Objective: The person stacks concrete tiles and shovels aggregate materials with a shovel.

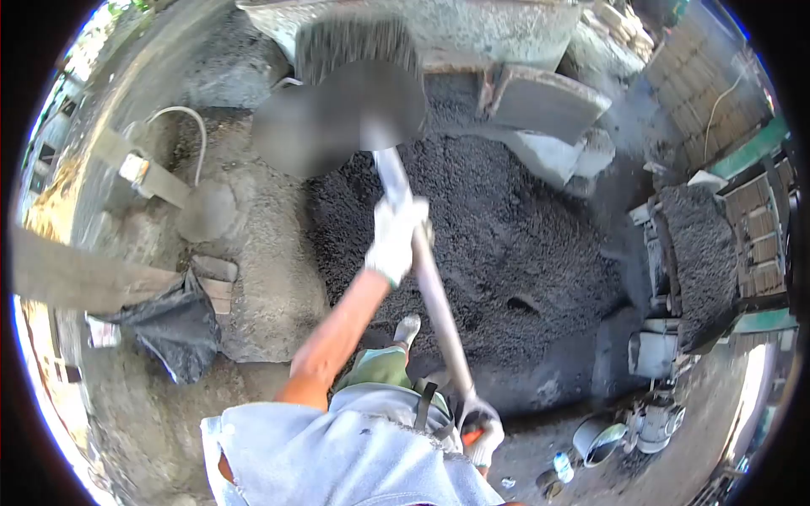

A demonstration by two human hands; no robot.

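Note:
A long-handled shovel (439, 312) slants from my waist up to its blade (337, 114), which is blurred by motion. My left hand (395, 239), in a white glove, is wrapped round the middle of the shaft. My right hand (483, 442), also gloved, grips the handle at the shaft's end, near my hip. Dark loose material, smeared by motion, shows at the blade's far edge. Below the shovel lies a wide heap of dark, grainy material (515, 244).
A pale trough wall (489, 34) runs along the top. A machine (696, 261) with dark material stands at the right. A bucket (599, 443) and a plastic bottle (563, 466) sit at the lower right. A black bag (177, 329) hangs at the left.

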